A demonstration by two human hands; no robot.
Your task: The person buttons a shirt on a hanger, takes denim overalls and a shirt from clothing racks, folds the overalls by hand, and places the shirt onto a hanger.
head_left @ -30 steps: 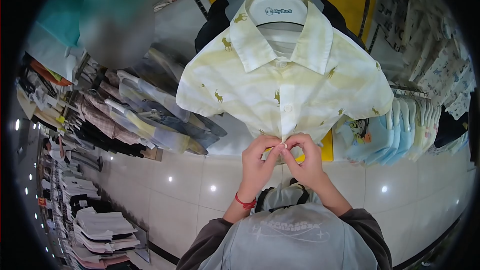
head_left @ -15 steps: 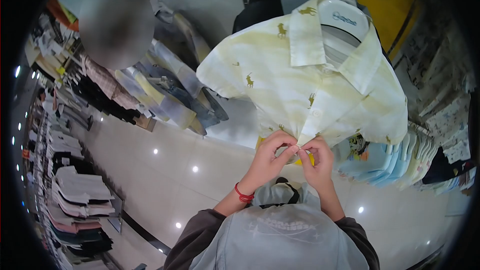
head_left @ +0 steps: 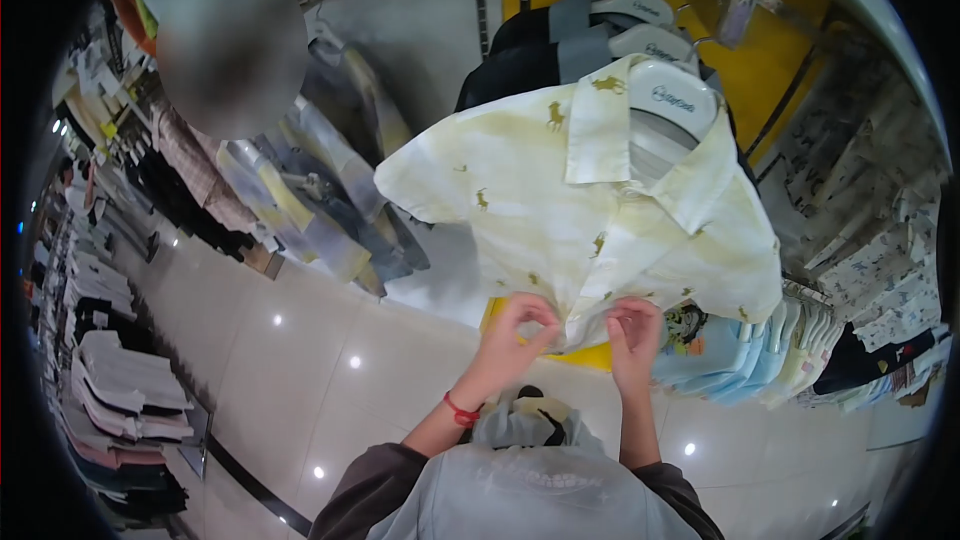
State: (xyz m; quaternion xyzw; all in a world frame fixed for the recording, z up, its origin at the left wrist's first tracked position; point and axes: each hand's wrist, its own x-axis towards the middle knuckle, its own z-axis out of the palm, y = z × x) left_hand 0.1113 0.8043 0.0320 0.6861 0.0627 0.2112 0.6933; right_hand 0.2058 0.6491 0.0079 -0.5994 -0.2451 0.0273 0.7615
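Observation:
A pale yellow and white short-sleeved shirt (head_left: 520, 170) with small brown horse-and-rider figures hangs on a white hanger (head_left: 675, 100). Its collar is spread, and the front gathers into folds lower down. My left hand (head_left: 515, 340), with a red band (head_left: 461, 410) on its wrist, is at the lower front, fingers curved and thumb apart from the cloth's centre line. On the other side of the front placket my right hand (head_left: 633, 340) is raised, thumb up and fingers bent, close to the fabric. Between the hands the shirt's lower part hangs down; the fingertips' exact contact with it is unclear.
Dark shirts (head_left: 530, 55) hang behind on white hangers. Light blue garments (head_left: 735, 355) hang at the lower right, patterned jackets (head_left: 320, 170) at the left. Folded clothes (head_left: 130, 390) are stacked at far left. A person with a blurred head (head_left: 232, 50) stands at upper left.
My hands, pinched together on the shirt placket before, have moved apart to either side of it. The view has shifted, and the shirt appears lower and further left.

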